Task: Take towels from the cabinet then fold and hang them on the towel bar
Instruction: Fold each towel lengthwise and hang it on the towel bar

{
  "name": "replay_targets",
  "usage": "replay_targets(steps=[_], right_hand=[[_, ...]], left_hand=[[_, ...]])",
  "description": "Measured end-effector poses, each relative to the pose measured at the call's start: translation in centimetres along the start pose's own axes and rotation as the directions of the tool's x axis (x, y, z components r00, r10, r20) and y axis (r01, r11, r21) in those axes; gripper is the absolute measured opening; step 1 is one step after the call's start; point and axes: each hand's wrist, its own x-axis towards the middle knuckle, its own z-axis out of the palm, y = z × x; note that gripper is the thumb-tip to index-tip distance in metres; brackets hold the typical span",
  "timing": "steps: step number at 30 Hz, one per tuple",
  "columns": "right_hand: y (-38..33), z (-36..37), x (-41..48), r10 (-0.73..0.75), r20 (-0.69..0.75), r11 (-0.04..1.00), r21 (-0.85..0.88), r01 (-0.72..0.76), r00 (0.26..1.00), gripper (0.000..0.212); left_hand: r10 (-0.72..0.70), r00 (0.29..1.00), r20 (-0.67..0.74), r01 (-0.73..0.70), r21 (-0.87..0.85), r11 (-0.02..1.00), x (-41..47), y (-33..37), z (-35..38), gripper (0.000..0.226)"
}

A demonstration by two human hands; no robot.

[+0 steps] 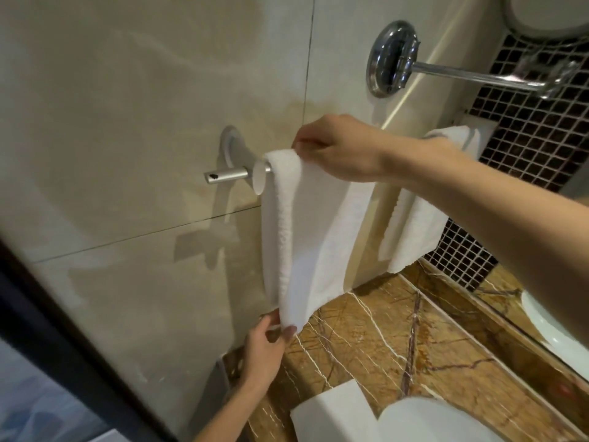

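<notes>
My right grip (334,151), on the forearm nearest me, curls over the top of the white towel (318,234) draped on the towel bar (223,177), and my left grip (267,339) below pinches its bottom corner. I judge this the hanging step; next I should tug the hems level. Beneath lies a brown marble bench (382,346), with a second towel (411,231) beyond my right grip.

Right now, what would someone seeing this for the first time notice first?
The eye lands on a white towel draped over the towel bar at centre, the right hand pinching its top edge and the left hand pinching its lower corner. Further right hangs a second white towel, and above it a chrome wall fitting juts out.
</notes>
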Motion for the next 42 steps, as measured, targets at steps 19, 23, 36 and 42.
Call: replay_targets(steps=[19, 23, 36, 42], right_hand=[[0.1, 1.5, -0.1, 0.038, -0.241, 0.998, 0.051, -0.026, 0.970, 0.036], [0.5, 2.0, -0.7, 0.003, -0.253, 1.000, -0.025, -0.010, 0.968, 0.031], [1.3, 2.0, -1.3, -0.013, -0.241, 0.998, -0.058, -0.001, 0.971, 0.036], [2.5, 1.9, -1.7, -0.009, -0.250, 0.999, -0.048, -0.003, 0.968, 0.035]], left_hand=[[0.025, 1.000, 0.009, -0.024, -0.041, 0.999, 0.3, 0.4, -1.1, 0.016], [0.038, 0.999, -0.003, -0.038, 0.023, 0.999, 0.3, 0.2, -1.1, 0.023], [0.039, 0.998, -0.044, -0.033, 0.127, 0.991, 0.6, -0.4, 0.1, 0.027], [0.023, 0.999, -0.035, -0.018, 0.134, 0.991, 1.1, -0.2, 0.9, 0.020]])
